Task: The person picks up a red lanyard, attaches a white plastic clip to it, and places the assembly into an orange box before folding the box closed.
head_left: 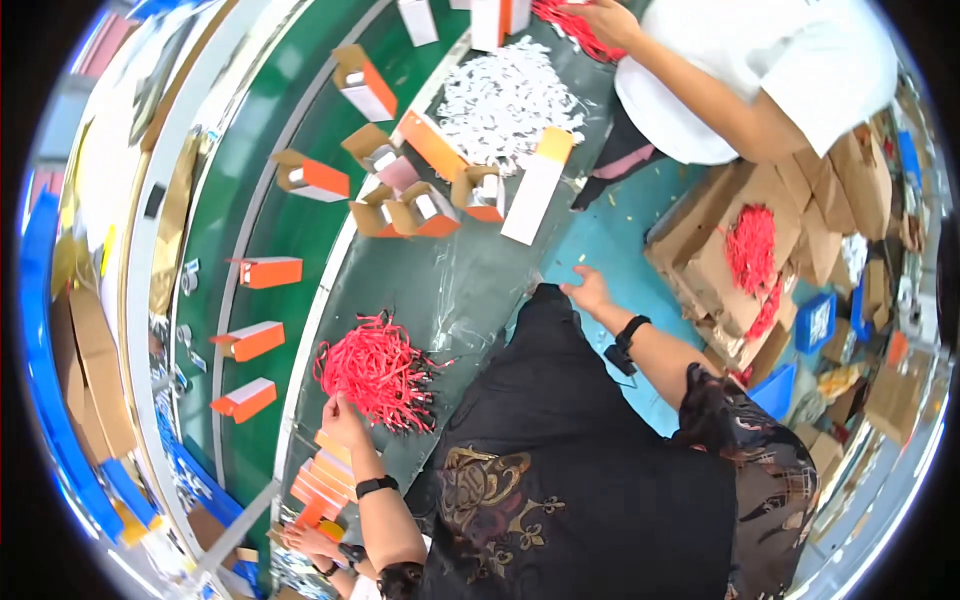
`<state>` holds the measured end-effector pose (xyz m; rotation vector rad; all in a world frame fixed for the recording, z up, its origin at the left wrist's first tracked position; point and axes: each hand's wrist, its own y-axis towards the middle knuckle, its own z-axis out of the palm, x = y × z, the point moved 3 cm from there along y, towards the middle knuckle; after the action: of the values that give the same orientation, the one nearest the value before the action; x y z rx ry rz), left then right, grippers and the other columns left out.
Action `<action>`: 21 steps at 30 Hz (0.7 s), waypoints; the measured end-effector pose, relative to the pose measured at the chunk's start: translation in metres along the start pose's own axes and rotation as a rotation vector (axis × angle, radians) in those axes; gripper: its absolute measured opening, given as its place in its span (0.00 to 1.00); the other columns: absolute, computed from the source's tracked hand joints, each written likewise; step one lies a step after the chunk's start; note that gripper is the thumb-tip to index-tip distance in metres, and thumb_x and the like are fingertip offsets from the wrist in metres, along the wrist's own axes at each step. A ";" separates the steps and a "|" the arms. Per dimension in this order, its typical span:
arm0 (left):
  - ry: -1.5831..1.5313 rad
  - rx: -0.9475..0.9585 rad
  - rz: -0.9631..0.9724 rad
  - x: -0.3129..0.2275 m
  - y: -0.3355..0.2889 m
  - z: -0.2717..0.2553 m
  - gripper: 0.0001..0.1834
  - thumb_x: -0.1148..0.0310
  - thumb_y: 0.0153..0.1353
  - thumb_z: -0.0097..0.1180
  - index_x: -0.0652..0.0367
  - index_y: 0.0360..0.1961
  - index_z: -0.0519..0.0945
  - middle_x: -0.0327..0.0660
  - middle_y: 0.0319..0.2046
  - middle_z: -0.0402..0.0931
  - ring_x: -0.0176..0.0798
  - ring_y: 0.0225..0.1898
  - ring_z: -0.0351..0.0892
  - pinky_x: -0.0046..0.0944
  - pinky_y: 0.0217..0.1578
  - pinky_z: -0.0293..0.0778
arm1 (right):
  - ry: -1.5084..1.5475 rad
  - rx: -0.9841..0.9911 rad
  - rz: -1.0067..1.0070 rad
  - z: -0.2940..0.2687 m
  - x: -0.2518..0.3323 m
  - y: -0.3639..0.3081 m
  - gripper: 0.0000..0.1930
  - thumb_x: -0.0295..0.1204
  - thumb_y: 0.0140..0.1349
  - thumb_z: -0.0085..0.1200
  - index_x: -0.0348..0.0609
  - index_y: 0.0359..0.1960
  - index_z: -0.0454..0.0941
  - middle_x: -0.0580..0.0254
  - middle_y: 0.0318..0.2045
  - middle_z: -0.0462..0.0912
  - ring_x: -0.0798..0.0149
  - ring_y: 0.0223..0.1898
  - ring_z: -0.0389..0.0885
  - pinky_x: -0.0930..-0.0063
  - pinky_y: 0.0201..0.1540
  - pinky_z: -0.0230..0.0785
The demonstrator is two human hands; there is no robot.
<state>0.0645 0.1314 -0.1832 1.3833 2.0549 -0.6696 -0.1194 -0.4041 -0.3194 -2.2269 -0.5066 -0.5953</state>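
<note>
A heaped pile of thin red straps with dark ends [378, 372] lies on the dark green worktable [440, 270]. At the pile's near left edge is my left hand [343, 420], its fingertips pinched together on the red strands. How many straps they hold is hidden. My right hand [590, 290] hovers by the table's right edge, fingers apart, holding nothing. Below my left hand stands a row of orange-and-white boxes [325, 478]. Beyond the red pile, several open orange boxes [425, 212] stand with flaps up, beside a closed white box with an orange end [537, 185].
A green conveyor [255, 220] on the left carries spaced orange boxes. White small parts [510, 100] are heaped at the far end. A white-clothed co-worker's hand [605, 22] touches red straps. Another person's hand [308, 540] is lower left. Cartons [720, 200] stand right.
</note>
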 end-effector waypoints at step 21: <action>-0.741 -0.181 0.117 -0.149 -0.036 -0.126 0.07 0.66 0.72 0.53 0.56 0.36 0.74 0.31 0.23 0.70 0.22 0.19 0.60 0.27 0.22 0.62 | -0.190 0.247 -0.490 -0.034 0.050 -0.003 0.15 0.36 0.55 0.65 0.41 0.41 0.82 0.51 0.34 0.86 0.50 0.39 0.85 0.57 0.43 0.77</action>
<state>0.0541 0.1072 0.0131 0.9437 1.3944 -0.7754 -0.0888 -0.4196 -0.2699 -1.9341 -1.1787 -0.5313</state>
